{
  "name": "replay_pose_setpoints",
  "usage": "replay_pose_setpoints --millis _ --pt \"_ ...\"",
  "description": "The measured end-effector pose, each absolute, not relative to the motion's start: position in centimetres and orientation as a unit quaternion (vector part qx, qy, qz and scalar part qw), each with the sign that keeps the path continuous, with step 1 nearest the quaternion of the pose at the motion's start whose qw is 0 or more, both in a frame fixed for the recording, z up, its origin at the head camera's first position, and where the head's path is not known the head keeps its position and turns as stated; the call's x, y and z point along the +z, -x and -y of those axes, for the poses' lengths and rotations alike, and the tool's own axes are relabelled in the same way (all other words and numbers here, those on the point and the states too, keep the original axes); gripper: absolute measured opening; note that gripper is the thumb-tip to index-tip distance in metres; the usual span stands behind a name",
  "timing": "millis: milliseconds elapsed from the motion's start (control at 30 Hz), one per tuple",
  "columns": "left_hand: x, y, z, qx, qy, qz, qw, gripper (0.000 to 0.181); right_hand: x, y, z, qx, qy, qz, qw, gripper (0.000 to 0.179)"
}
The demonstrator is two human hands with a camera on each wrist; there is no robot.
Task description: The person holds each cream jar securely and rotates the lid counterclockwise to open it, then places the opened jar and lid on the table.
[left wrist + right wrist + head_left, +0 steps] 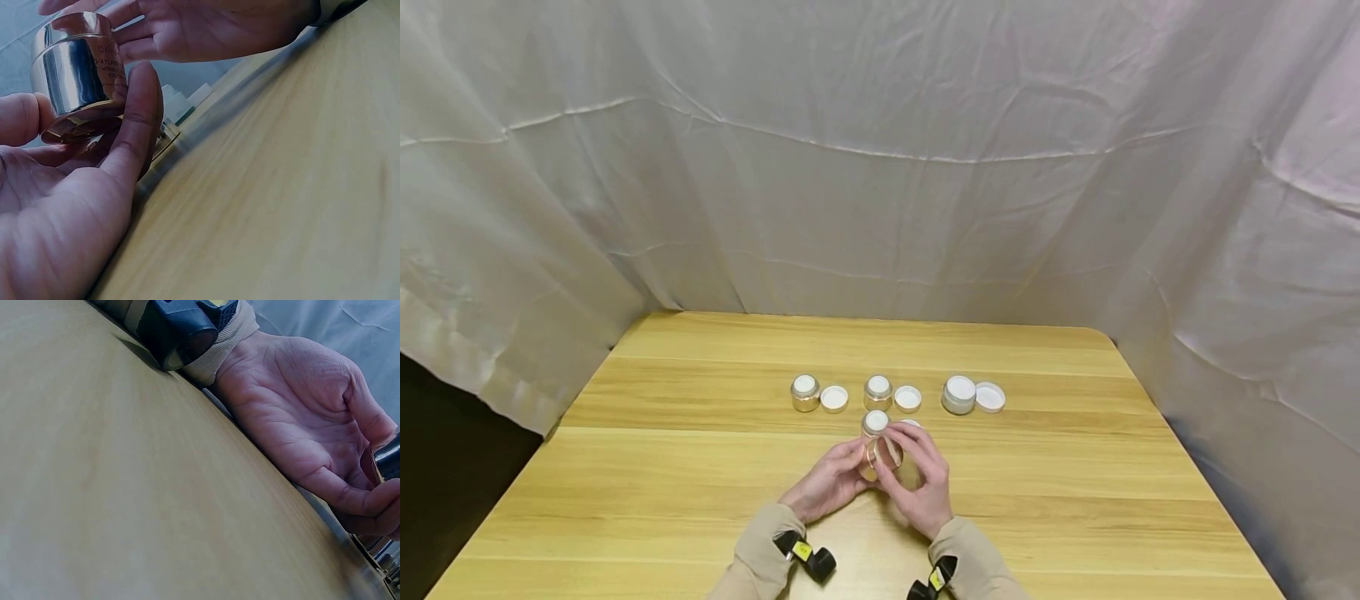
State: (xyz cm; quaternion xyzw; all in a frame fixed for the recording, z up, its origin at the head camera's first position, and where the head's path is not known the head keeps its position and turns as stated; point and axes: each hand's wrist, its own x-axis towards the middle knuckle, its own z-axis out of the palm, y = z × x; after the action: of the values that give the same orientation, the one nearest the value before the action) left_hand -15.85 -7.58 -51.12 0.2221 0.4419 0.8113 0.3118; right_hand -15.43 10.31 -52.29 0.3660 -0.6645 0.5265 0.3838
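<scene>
A shiny gold cosmetic jar (78,75) with its lid (889,452) on is held off the table between both hands. My left hand (829,485) grips the body; the left wrist view shows the thumb on one side, the fingers on the other, and printed letters on the wall. From the other side my right hand (927,487) holds the lid, thumb and fingers spread around its edge. Just behind the hands stands an open jar (876,422) with a white top. Beside it a white upturned lid (912,423) is partly hidden by the right fingers.
Farther back stand a gold jar (805,394) on the left, another gold jar (877,394) in the middle and a wider pale jar (958,396) on the right. Each has an upturned white lid (833,399) to its right. Grey curtains (880,208) surround the wooden table (662,467).
</scene>
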Motion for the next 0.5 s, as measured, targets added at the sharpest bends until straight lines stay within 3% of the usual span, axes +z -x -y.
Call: replay_pose_setpoints --millis 267,500 --pt "-51.15 15.82 7.61 0.805 -0.217 -0.457 0.31 0.064 -52.09 15.2 -10.23 0.524 -0.335 0.667 0.41 0.04" --pt "-51.14 15.74 7.57 0.816 -0.214 -0.44 0.309 0.063 -52.22 15.49 -10.26 0.528 -0.374 0.653 0.393 0.036"
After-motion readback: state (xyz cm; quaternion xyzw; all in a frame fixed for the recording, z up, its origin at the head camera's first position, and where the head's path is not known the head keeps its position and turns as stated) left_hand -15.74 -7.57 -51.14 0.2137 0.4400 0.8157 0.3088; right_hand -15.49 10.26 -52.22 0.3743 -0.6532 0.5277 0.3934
